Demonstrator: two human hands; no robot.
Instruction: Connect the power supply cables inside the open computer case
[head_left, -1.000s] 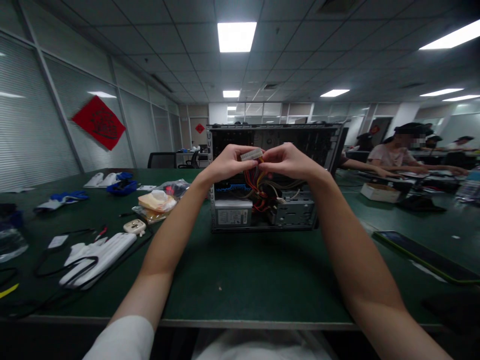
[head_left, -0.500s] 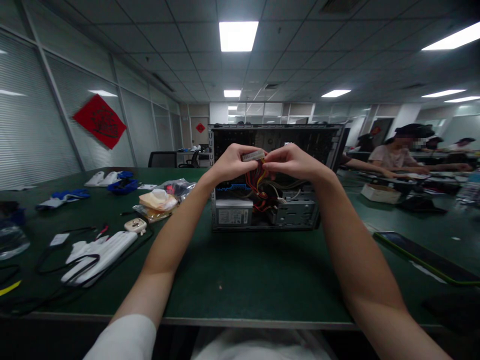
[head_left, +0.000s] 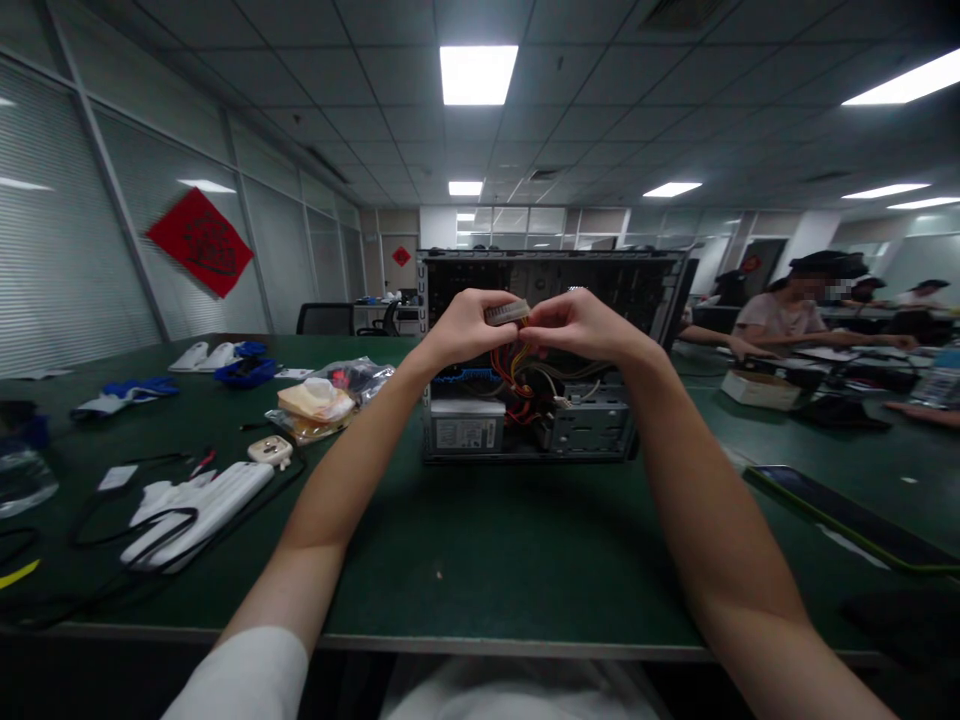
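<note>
An opened computer case (head_left: 555,458) stands on the green table before me, its inside facing my way. In front of it my left hand (head_left: 466,325) pinches a whitish power connector (head_left: 507,312) with rows of holes. My right hand (head_left: 581,325) meets it from the other side, fingers closed on the coloured cables (head_left: 517,358) just behind the connector. Those red, yellow and black cables hang down into the case. Below them sit a silver power supply (head_left: 466,428) at the left and a metal drive cage (head_left: 592,428) at the right. Some of my right fingertips are hidden.
On the left lie a white power strip (head_left: 202,520) with black cords, a small beige case (head_left: 270,451), plastic-bagged items (head_left: 319,400) and blue-and-white gloves (head_left: 127,395). A phone (head_left: 847,515) and an open box (head_left: 761,388) are to the right. Co-workers sit beyond.
My hands stay on the connector and its cables, with my right fingers shifting very slightly. At the right, a co-worker's arm has moved and another hand has appeared at the edge.
</note>
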